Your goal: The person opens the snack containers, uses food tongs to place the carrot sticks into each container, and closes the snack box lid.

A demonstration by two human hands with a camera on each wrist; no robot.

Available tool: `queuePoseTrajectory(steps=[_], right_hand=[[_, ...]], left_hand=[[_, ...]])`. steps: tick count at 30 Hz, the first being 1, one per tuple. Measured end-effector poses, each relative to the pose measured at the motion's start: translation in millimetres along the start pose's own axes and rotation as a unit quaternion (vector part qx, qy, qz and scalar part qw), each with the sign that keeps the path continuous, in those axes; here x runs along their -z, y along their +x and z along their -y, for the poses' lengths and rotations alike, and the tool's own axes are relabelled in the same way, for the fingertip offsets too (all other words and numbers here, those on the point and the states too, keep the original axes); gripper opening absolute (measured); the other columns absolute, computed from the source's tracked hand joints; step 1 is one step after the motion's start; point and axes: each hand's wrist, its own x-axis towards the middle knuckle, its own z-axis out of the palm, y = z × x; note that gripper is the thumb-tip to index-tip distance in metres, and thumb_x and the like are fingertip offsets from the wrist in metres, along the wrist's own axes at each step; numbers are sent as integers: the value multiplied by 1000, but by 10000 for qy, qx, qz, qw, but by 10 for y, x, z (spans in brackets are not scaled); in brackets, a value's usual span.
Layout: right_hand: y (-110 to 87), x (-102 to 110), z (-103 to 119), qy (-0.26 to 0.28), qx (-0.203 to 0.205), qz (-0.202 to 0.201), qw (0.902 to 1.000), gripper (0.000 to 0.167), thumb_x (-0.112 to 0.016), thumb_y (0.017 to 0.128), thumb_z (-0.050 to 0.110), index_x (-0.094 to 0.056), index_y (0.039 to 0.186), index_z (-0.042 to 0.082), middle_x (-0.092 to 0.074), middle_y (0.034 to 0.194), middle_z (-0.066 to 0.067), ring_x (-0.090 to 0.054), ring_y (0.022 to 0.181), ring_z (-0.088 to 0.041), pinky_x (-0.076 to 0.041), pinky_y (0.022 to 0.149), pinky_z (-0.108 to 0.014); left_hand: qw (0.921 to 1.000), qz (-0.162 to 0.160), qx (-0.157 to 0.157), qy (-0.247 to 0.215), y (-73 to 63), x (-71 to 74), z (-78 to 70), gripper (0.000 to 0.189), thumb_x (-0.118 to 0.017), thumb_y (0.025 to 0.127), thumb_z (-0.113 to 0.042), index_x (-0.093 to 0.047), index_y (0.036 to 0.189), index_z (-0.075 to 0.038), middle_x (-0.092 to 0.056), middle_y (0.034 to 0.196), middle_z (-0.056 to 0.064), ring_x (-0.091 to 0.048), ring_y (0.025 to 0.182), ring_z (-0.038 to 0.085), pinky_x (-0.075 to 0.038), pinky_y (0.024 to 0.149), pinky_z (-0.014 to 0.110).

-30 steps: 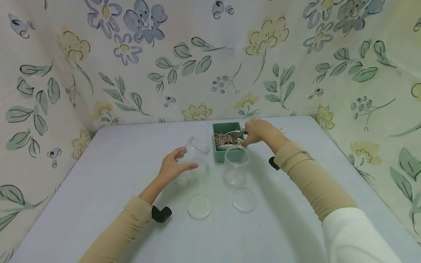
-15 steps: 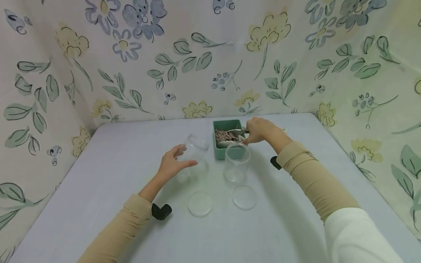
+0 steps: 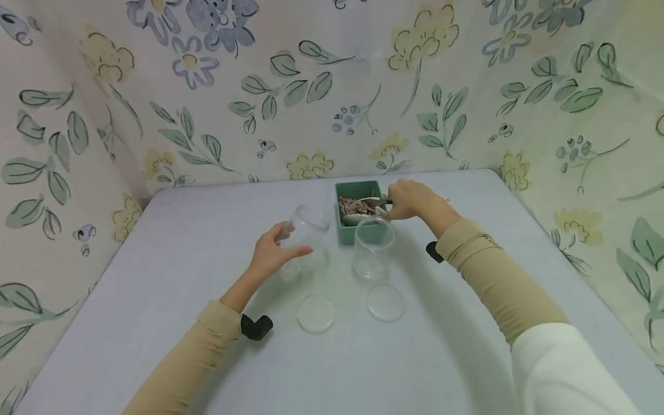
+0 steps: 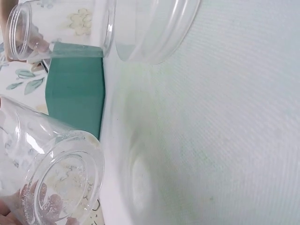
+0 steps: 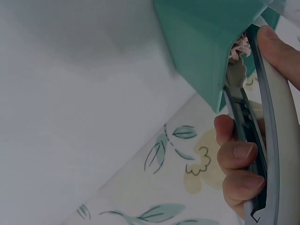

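My left hand [image 3: 275,248] grips a clear plastic jar [image 3: 309,226] above the table, tilted with its mouth toward the green box. In the left wrist view that jar's base [image 4: 65,173] faces the camera, with fingers showing through it. My right hand [image 3: 410,199] holds cream-and-metal tongs [image 5: 276,122]; their tips reach into the green rectangular box [image 3: 350,235]. Pinkish-brown shreds [image 3: 353,206] lie inside the box, and the tongs' tips are partly hidden among them. A second clear jar [image 3: 372,253] stands upright in front of the box.
Two clear round lids lie flat on the pale table nearer to me, a left lid [image 3: 316,314] and a right lid [image 3: 385,303]. A floral curtain [image 3: 311,104] hangs behind the table and along its sides. The upright jar stands between the two hands.
The head view has tipped slightly downward, so everything sits higher in it. Both hands keep nearly the same places, the left holding the tilted jar, the right working the tongs in the box.
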Motion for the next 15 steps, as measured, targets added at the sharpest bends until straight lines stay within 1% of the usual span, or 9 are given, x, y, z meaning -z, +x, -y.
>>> queuePoseTrajectory(steps=[8,15], right_hand=[[1,18,2,-54,-12,-80,10000,34,-66,85,35,-54,72,6,-47,66,-4,-41,59,-17,-34,52,-30],[-3,15,10,-64,-156,-3,9999,35,-67,85,37,-56,75,6,-48,68,-5,-43,61,-18,-36,54,-31]], left_hand=[[9999,-36,-85,-40,7,36,-42,83,-83,78,-28,-41,145,-2,-50,142,16,-43,133,32,-38,106,51],[10000,6,-53,-5,-11,52,-100,83,-82,79,-28,-39,146,-2,-49,143,15,-42,134,32,-38,107,50]])
